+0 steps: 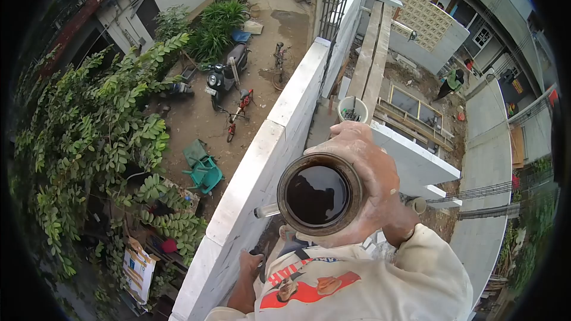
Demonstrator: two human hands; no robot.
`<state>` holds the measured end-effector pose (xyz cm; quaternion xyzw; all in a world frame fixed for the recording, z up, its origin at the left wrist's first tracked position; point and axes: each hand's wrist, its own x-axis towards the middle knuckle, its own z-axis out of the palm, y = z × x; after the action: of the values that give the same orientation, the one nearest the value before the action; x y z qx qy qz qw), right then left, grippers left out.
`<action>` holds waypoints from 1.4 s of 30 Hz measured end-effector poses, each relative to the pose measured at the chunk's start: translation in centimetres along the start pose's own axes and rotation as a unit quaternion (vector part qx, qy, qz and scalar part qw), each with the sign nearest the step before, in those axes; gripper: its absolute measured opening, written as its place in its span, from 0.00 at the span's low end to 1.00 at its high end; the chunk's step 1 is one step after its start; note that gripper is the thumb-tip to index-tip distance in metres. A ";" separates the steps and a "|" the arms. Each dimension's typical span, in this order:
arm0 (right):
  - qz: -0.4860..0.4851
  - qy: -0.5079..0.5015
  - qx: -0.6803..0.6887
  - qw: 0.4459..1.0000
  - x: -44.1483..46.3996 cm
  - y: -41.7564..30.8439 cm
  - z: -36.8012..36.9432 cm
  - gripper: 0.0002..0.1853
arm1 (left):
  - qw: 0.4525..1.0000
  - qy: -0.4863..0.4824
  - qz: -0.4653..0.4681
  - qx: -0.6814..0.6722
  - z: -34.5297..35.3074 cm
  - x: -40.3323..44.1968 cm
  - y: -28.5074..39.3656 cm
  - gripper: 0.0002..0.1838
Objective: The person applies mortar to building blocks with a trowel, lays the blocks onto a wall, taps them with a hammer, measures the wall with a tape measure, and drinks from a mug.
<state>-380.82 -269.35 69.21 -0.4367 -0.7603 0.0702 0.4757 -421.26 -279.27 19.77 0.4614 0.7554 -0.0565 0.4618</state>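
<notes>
A glass mug [283, 214] of dark drink, seen from above, is close to the camera in the middle of the view. My right hand [372, 166] wraps round its right side, fingers closed, with pale dust on the skin. The mug's clear handle [266, 210] sticks out to the left. Lower down, my left hand [250, 260] hangs beside the white block wall [238, 208], close to my leg. It is small in the view and its fingers are not clear.
The block wall runs diagonally, with a yard below on its left holding a scooter [226, 77], bicycles and a green plastic chair [205, 173]. Beyond my hand are a white bucket [353, 109], long planks [372, 53] and a wooden frame [416, 107]. A person [452, 83] stands far right.
</notes>
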 end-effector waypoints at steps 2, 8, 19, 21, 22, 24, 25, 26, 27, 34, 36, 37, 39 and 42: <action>-0.006 0.010 0.005 1.000 0.3 -1.7 -1.9 0.38 | 1.000 -0.020 0.006 -0.007 0.2 1.0 0.6 0.48; -0.008 0.013 -0.019 1.000 -0.3 -4.7 -4.8 0.20 | 0.987 -0.078 0.017 -0.142 2.0 3.0 1.9 0.44; 0.003 0.092 -0.035 0.995 -1.9 -7.1 -8.0 0.10 | 0.984 -0.013 0.111 0.136 1.4 2.8 5.5 0.54; 0.002 0.068 -0.053 0.996 -2.1 -7.3 -8.2 0.10 | 0.982 0.003 0.121 0.144 1.4 2.5 5.7 0.53; 0.012 0.101 -0.059 0.993 -2.2 -7.6 -7.8 0.10 | 0.982 0.003 0.122 0.145 1.7 2.7 5.5 0.53; 0.024 0.134 -0.066 0.988 -2.4 -7.6 -7.5 0.10 | 0.980 0.025 0.131 0.147 2.1 2.9 5.0 0.54; 0.022 0.147 -0.051 0.988 -2.6 -7.4 -7.5 0.10 | 0.980 0.026 0.130 0.147 2.2 3.0 4.7 0.53; 0.023 0.153 -0.043 0.987 -2.7 -7.6 -7.5 0.10 | 0.981 0.024 0.124 0.147 2.3 3.2 4.4 0.53; 0.023 0.160 -0.035 0.986 -2.7 -7.7 -7.6 0.09 | 0.983 0.019 0.116 0.144 2.4 3.5 4.1 0.53; 0.102 0.135 -0.088 0.982 -2.8 -9.0 -8.1 0.06 | 0.988 0.000 0.076 0.131 1.7 1.5 5.1 0.52; 0.101 0.119 -0.089 0.984 -2.7 -9.1 -8.4 0.05 | 0.989 0.000 0.070 0.130 1.7 1.3 5.3 0.52; 0.113 0.113 -0.092 0.983 -2.6 -9.4 -8.6 0.04 | 0.989 -0.002 0.068 0.131 1.7 1.2 5.5 0.52; 0.124 0.108 -0.094 0.982 -2.6 -9.5 -8.8 0.04 | 0.990 0.000 0.064 0.127 1.4 0.5 6.2 0.51; 0.101 0.130 -0.096 0.982 -2.5 -8.8 -8.5 0.04 | 0.990 0.006 0.067 0.121 1.4 0.5 6.2 0.50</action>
<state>-379.03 -279.20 76.72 -0.5606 -0.6472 -0.0125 0.5164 -415.73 -276.14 20.71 0.5639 0.7132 -0.1132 0.4007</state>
